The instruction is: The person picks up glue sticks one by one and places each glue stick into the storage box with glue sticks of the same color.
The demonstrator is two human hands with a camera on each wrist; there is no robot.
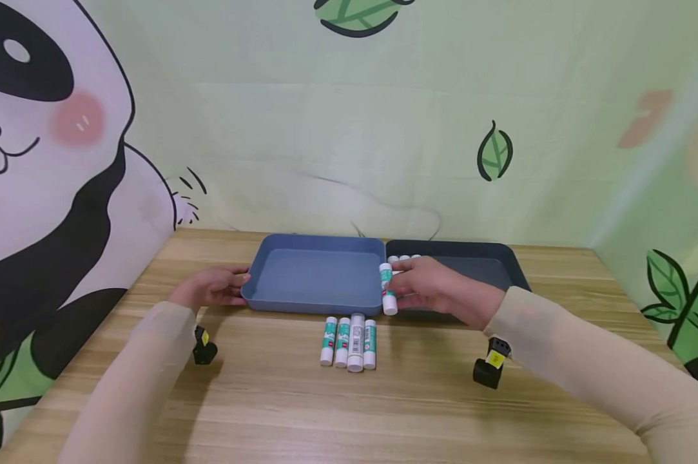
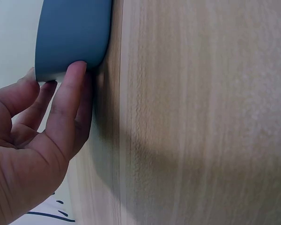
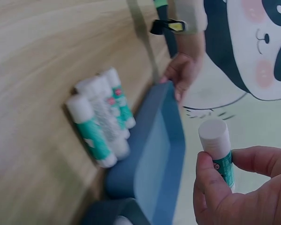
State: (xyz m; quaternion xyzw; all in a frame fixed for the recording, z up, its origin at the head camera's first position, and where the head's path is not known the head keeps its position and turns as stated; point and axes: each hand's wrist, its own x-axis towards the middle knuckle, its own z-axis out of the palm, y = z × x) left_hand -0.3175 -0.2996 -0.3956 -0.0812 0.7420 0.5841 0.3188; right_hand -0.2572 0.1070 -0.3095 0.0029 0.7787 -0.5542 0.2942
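Pinching right grip [image 1: 432, 285] around glue stick [image 1: 386, 278]

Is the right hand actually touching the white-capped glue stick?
Touching: the right wrist view shows the right hand pinching the white-capped glue stick between thumb and fingers.

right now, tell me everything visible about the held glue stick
The glue stick looks plastic: a slim tube with white ends and a green, printed label partly hidden by the right grip, which pinches it. In the head view it overlaps where the blue tray and dark tray meet; exact tilt is unclear.
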